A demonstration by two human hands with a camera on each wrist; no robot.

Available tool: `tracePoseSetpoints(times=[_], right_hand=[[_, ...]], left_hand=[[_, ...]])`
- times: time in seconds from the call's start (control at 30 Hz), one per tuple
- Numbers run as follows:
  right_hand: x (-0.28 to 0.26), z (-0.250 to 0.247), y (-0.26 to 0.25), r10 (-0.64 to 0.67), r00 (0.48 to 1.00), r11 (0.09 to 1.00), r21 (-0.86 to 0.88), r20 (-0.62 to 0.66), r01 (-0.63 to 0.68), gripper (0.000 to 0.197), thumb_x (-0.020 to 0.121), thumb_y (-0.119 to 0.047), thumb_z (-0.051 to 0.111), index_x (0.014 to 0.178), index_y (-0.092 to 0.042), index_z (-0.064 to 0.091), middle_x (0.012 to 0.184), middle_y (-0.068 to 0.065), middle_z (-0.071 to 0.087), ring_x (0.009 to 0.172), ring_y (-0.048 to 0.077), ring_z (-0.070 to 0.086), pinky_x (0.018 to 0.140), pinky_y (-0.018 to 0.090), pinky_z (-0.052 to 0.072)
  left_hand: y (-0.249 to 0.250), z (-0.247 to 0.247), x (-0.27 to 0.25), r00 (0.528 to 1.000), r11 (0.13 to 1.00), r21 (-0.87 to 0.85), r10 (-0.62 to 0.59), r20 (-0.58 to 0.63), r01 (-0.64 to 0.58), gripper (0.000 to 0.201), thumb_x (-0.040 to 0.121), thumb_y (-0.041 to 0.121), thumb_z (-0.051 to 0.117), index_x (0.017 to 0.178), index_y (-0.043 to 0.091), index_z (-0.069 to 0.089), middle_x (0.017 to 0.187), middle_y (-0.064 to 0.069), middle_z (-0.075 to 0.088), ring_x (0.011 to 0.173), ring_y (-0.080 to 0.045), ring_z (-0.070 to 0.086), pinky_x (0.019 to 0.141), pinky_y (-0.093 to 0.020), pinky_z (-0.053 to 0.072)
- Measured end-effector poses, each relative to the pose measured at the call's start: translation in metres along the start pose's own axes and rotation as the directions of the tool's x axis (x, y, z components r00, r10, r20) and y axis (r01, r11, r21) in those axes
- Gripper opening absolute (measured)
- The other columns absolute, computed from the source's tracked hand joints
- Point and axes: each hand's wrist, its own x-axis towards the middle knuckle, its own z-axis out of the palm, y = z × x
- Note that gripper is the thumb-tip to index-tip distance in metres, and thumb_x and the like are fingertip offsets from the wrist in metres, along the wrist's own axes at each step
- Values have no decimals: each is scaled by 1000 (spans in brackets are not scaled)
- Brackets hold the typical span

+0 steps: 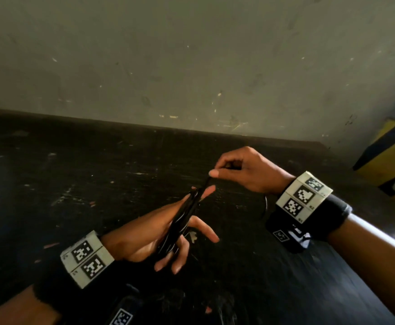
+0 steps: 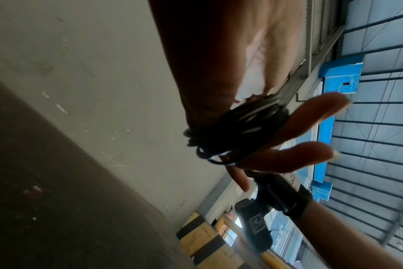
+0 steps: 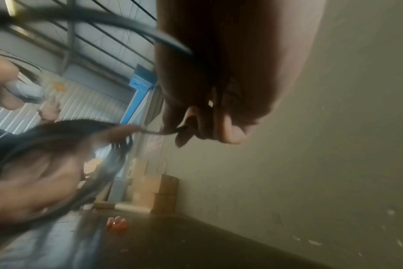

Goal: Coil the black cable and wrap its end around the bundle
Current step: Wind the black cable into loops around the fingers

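Observation:
The black cable is wound into a long bundle around my left hand, whose fingers stick out straight and spread. In the left wrist view the loops lie around the base of those fingers. A short strand runs up from the top of the bundle to my right hand, which pinches it between thumb and forefinger, just above and to the right of the left hand. The right wrist view shows that pinch on the strand and, blurred, the bundle.
Both hands hover over a dark, scuffed table that ends at a grey wall. A yellow-and-black striped post stands at the right. Cardboard boxes and a small orange object sit at the table's far end.

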Motion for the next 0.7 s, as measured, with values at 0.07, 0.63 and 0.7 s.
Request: tracePoseSetpoints(times=[0.07, 0.63, 0.7], right_hand=[[-2, 14, 5, 4, 993, 998, 56, -116, 2, 16, 87, -25, 64, 80, -12, 70, 58, -13, 57, 51, 0, 47, 51, 14, 36], [-19, 138, -20, 264, 964, 774, 606, -41, -186, 24, 99, -7, 39, 92, -1, 61, 70, 2, 60, 50, 8, 55, 49, 19, 47], [-24, 142, -23, 236, 972, 808, 553, 11, -202, 22, 98, -6, 41, 90, -8, 60, 71, -2, 59, 49, 4, 53, 49, 17, 46]], left_hand=[[2, -2, -1, 999, 992, -120, 33, 34, -29, 41, 91, 52, 33, 130, 64, 36, 123, -21, 63, 47, -20, 63, 27, -18, 42], [9, -28, 21, 875, 764, -430, 380, -301, -480, 48, 93, 45, 29, 141, 49, 34, 115, -28, 66, 35, -15, 53, 24, -15, 36], [11, -34, 19, 863, 754, -428, 386, -325, -498, 48, 93, 46, 29, 141, 50, 33, 116, -28, 65, 35, -16, 53, 23, -15, 36]])
